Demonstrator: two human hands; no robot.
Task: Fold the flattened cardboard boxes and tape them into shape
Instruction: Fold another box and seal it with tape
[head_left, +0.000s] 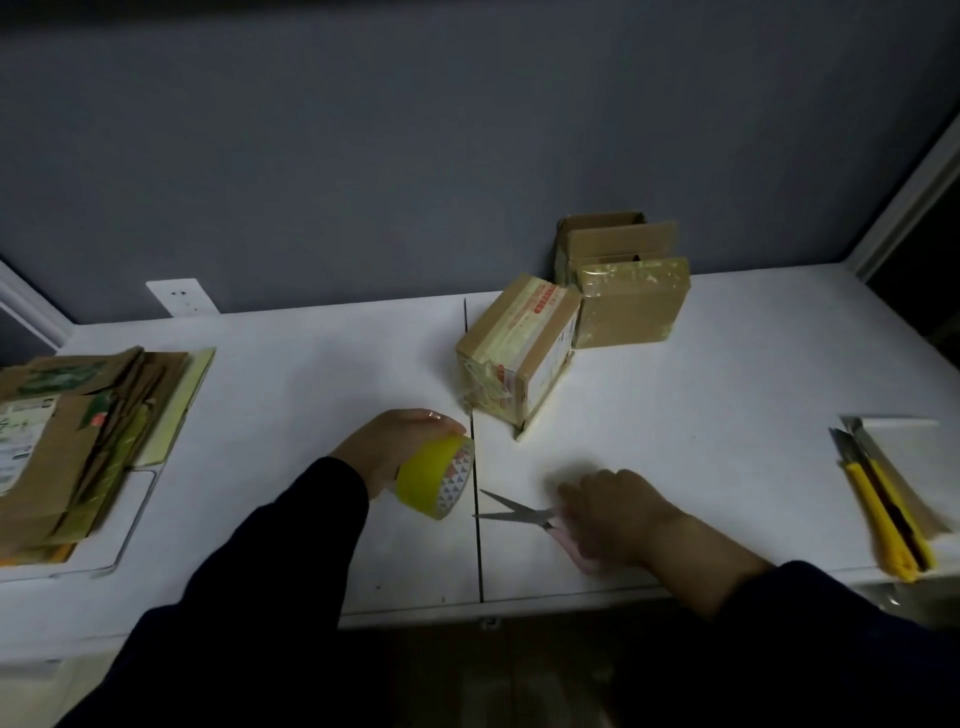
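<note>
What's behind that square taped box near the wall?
An open-topped cardboard box stands behind the square taped box, flaps up, by the wall. Its lower part and contents are hidden.

Left grip (396, 448) around tape roll (432, 477); right grip (615, 512) palm-down, blurred, over scissors handles (551, 526).

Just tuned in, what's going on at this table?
A person works at a white table. Their left hand grips a yellow tape roll. The right hand is at the handles of open scissors, blurred, so its grip is unclear. A near taped box, a far taped box and an open-topped box sit at the far side. Flattened cardboard is stacked on the left; yellow utility knives lie on the right.
</note>
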